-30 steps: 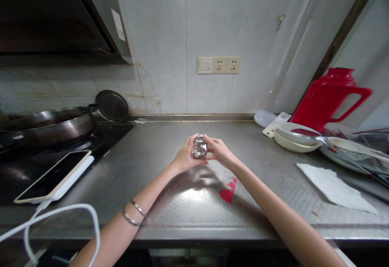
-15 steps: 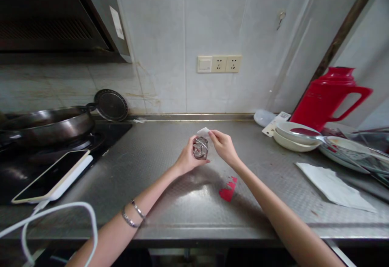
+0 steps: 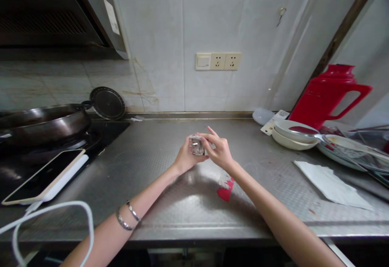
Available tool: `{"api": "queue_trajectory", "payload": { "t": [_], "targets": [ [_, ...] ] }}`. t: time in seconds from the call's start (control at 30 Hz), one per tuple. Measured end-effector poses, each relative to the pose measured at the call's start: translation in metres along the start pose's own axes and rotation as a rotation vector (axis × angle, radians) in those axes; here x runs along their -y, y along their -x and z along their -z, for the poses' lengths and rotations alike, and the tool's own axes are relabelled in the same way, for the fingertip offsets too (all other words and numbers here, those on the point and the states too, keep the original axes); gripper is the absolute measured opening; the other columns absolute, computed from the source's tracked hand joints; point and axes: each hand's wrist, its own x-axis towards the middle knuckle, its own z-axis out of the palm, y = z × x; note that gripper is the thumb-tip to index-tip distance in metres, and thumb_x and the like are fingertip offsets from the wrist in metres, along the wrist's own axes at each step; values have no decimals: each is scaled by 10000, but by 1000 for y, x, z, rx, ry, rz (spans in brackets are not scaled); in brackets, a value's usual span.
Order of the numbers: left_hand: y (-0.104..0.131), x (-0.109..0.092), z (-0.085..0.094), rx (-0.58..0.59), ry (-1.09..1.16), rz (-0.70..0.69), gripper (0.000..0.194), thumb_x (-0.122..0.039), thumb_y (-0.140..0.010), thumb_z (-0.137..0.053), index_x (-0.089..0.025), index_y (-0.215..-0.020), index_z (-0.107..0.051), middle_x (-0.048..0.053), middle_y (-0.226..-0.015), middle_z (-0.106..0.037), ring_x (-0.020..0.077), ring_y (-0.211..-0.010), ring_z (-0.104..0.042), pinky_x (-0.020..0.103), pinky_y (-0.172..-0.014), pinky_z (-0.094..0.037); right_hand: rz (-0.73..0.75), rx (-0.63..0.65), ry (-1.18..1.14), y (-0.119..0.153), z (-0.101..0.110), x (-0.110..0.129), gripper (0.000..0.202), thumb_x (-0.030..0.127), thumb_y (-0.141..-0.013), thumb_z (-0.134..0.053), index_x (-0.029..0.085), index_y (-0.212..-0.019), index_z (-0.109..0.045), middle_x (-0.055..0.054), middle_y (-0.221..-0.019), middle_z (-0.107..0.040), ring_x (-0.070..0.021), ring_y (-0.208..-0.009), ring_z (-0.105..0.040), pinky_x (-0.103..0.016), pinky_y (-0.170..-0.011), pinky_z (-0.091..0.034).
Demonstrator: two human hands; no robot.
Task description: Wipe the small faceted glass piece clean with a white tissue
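My left hand (image 3: 184,159) is closed around a small clear glass (image 3: 197,147), held tilted above the steel counter with its patterned face toward me. My right hand (image 3: 219,149) lies against the glass from the right, its fingers bent over the upper rim. Between those fingers and the rim, a sliver of a small piece of white tissue (image 3: 195,137) shows; the rest of it is hidden. Below the hands, a torn red scrap (image 3: 225,193) sticks flat to the counter.
On the right lie a folded white tissue (image 3: 331,184), stacked bowls (image 3: 294,139) and a red thermos (image 3: 323,97). To the left are a pan (image 3: 45,123) on the stove, a black lid (image 3: 107,103), and a phone (image 3: 45,178) with a white cable (image 3: 73,204).
My right hand has moved left and down with the white tissue, from just above the glass onto its rim. My left hand keeps its hold. The camera view has shifted slightly.
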Motion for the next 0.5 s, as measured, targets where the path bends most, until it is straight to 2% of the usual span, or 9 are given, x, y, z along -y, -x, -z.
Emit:
{"api": "queue_trajectory", "payload": {
  "t": [0.07,0.17,0.2,0.27,0.4,0.5],
  "targets": [
    [0,0,1,-3,-12,11,796,-305,-569,-811,-207,-1221,-365,86,-1133,-592,214,-995,-599,368,-865,-474,-63,-18,-40,-2,4,-1,299,379,-885,-443,218,-820,-686,15,-764,-678,-164,-769,-635,-426,-1063,-348],
    [3,-5,2,22,-143,25,863,-290,-516,-836,-207,-1232,-362,83,-1106,-593,218,-945,-607,362,-835,-479,-213,-154,-66,-6,8,-6,362,426,-876,-441,183,-697,-642,4,-667,-629,-168,-681,-601,-359,-842,-491],
    [4,-7,3,38,-179,25,880,-285,-507,-839,-206,-1240,-359,83,-1106,-590,214,-920,-610,354,-816,-484,-244,-186,-55,-7,8,-8,374,437,-873,-441,179,-675,-624,-3,-657,-619,-172,-670,-595,-330,-768,-502],
    [6,-12,3,65,-217,22,885,-285,-508,-837,-205,-1245,-355,81,-1101,-588,207,-874,-617,339,-771,-493,-252,-169,-16,-7,6,-9,370,438,-870,-442,178,-668,-611,-11,-655,-616,-179,-667,-603,-300,-709,-496],
    [7,-13,1,59,-226,22,845,-302,-531,-823,-198,-1235,-368,70,-1046,-614,214,-859,-627,343,-753,-500,-171,-41,33,-1,-2,-3,302,378,-881,-429,201,-802,-661,-25,-784,-688,-227,-867,-656,-332,-859,-472],
    [5,-8,-1,39,-173,-19,817,-289,-541,-818,-195,-1230,-390,81,-1104,-603,228,-957,-610,365,-829,-487,-98,-21,20,3,-5,4,280,344,-882,-425,222,-904,-676,-33,-930,-708,-244,-1023,-628,-370,-963,-427]
  ]
}}
